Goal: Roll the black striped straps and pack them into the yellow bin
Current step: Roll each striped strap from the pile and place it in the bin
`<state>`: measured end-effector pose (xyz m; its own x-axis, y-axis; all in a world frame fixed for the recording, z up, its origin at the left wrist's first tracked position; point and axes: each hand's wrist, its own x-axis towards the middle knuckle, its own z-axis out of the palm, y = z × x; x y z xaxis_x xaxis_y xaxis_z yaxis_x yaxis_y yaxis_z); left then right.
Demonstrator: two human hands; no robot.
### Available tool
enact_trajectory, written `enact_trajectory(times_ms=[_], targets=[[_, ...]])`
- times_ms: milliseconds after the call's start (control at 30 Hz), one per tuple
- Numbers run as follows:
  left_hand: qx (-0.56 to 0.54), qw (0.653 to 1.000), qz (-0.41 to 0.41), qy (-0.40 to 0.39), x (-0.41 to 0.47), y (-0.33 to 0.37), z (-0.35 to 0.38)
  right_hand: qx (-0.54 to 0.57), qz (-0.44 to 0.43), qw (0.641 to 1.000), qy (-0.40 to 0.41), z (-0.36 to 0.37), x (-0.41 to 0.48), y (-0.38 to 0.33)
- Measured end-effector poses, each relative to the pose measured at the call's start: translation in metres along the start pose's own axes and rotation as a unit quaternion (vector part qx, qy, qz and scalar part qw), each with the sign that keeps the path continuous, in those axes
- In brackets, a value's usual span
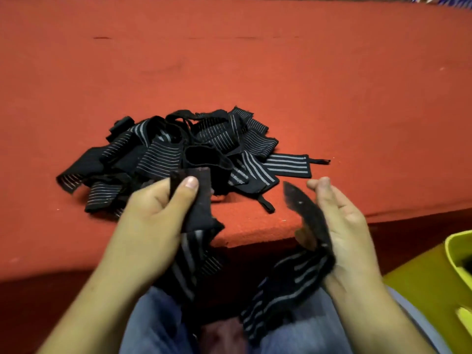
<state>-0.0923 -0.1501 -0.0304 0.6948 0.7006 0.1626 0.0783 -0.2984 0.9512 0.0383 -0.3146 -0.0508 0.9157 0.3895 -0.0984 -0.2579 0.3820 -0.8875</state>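
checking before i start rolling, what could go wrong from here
1. The strap hangs slack into the lap below the left hand and right hand, so a roll may start loose or crooked.
2. The pile lies tangled near the edge of the red table; pulling one strap could drag others off.

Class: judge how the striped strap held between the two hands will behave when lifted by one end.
Probably floppy: the strap sags low between the left hand and right hand. Likely light: a thumb-and-finger pinch holds its end up. Unlikely to roll away; the pile lies limp and folded on the red surface.
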Motion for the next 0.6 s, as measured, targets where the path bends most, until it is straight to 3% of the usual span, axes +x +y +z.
enact_trajectory(times_ms=[100,233,400,500,600], targets=[[-0.068,0.997,-0.004,-0.045,-0.007,-0.001,0.018,-0.115,-0.061,0.991,0.03,0.012,-0.001,0.015],[-0.096,0.994,0.019,-0.051,-0.011,-0.008,0.021,-0.177,-0.073,0.981,0.018,0.026,-0.01,0.03],[-0.037,0.996,0.078,0.017,-0.009,-0.007,0.02,-0.231,-0.122,0.964,-0.048,0.032,-0.021,0.035],[-0.015,0.997,0.064,0.037,-0.007,-0.009,0.017,-0.242,-0.122,0.954,-0.129,0.032,-0.027,0.032],[-0.032,0.997,0.042,0.055,-0.004,-0.014,0.014,-0.226,-0.121,0.958,-0.128,0.026,-0.029,0.024]])
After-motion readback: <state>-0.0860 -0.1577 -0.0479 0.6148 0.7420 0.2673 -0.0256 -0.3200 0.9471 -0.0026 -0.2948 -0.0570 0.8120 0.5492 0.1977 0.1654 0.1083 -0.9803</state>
